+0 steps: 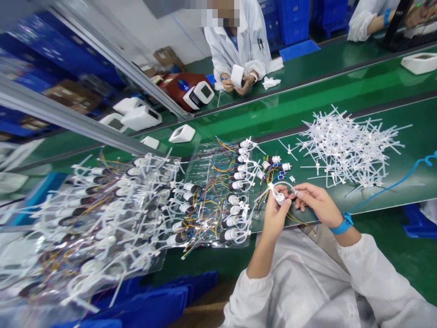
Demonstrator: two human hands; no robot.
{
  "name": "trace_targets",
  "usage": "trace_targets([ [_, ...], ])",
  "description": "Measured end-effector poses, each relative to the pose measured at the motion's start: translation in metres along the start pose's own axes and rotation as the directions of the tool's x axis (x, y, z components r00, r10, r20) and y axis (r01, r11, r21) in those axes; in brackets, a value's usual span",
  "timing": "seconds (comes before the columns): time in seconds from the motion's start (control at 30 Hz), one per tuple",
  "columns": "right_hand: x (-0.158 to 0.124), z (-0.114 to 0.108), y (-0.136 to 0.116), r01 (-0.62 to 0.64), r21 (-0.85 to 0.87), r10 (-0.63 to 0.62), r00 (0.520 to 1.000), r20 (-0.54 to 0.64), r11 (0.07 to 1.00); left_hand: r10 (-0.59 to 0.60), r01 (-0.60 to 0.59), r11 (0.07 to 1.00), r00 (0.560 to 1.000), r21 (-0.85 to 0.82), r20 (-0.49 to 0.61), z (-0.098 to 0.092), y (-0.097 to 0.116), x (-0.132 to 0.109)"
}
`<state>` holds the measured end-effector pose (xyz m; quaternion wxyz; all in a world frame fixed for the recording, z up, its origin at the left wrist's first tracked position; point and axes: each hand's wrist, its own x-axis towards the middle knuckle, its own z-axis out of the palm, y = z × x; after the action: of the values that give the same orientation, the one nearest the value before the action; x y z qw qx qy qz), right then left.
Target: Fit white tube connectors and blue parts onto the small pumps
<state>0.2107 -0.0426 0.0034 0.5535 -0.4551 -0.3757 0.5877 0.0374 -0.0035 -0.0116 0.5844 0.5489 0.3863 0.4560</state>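
My left hand (275, 215) is closed around a small motor pump (280, 197) with a round white head. From a white fitting at the pump, a thin clear tube (286, 183) arches over to my right hand (317, 201). My right fingers pinch the tube's far end, close to my left fingertips. Yellow and dark wires (300, 220) hang below my hands. Just beyond my left hand lie several loose small pumps (282, 167) with coloured wires, beside small blue-and-white parts (282, 175).
A heap of white tube pieces with fittings (348, 148) lies at the right. Tubed pumps fill clear plastic trays (201, 159) at the left. A blue coiled cord (392, 187) runs to my right wristband. Across the bench a co-worker holds a white device (237, 76).
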Motion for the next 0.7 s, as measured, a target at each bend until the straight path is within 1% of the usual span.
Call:
trace_targets([
  [0.1,-0.001,0.001,-0.003,0.029,-0.076,-0.031,0.999,-0.019,0.997,0.032,-0.031,0.999,0.999,0.031,-0.007,0.000,0.002,0.000],
  [0.17,-0.001,0.002,-0.004,0.051,-0.131,-0.054,0.998,-0.017,0.990,0.076,-0.076,0.995,0.997,0.059,0.000,0.001,0.007,-0.001],
  [0.23,-0.001,0.001,-0.004,0.075,-0.201,-0.078,0.997,-0.006,0.977,0.110,-0.112,0.992,0.993,0.050,0.046,0.003,0.012,-0.004],
  [0.3,-0.002,-0.004,-0.001,0.097,-0.297,-0.103,0.995,-0.007,0.950,0.111,-0.113,0.994,0.988,0.009,0.109,0.005,0.014,-0.007],
  [0.37,-0.002,-0.011,0.004,0.105,-0.379,-0.131,0.990,-0.043,0.919,0.116,-0.116,0.993,0.981,-0.008,0.157,0.007,0.013,-0.009],
  [0.43,-0.001,-0.018,0.010,0.070,-0.419,-0.111,0.991,-0.074,0.905,0.148,-0.152,0.988,0.976,0.010,0.161,0.009,0.011,-0.009],
  [0.53,0.000,-0.026,0.015,0.024,-0.411,-0.052,0.997,-0.057,0.911,0.194,-0.199,0.980,0.972,0.023,0.134,0.011,0.011,-0.009],
  [0.6,-0.001,-0.028,0.015,-0.007,-0.414,-0.020,0.998,-0.061,0.910,0.222,-0.222,0.975,0.967,-0.020,0.123,0.014,0.015,-0.011],
  [0.7,-0.004,-0.028,0.008,-0.046,-0.447,0.027,0.998,-0.049,0.894,0.256,-0.249,0.965,0.963,-0.084,0.084,0.022,0.025,-0.022],
])
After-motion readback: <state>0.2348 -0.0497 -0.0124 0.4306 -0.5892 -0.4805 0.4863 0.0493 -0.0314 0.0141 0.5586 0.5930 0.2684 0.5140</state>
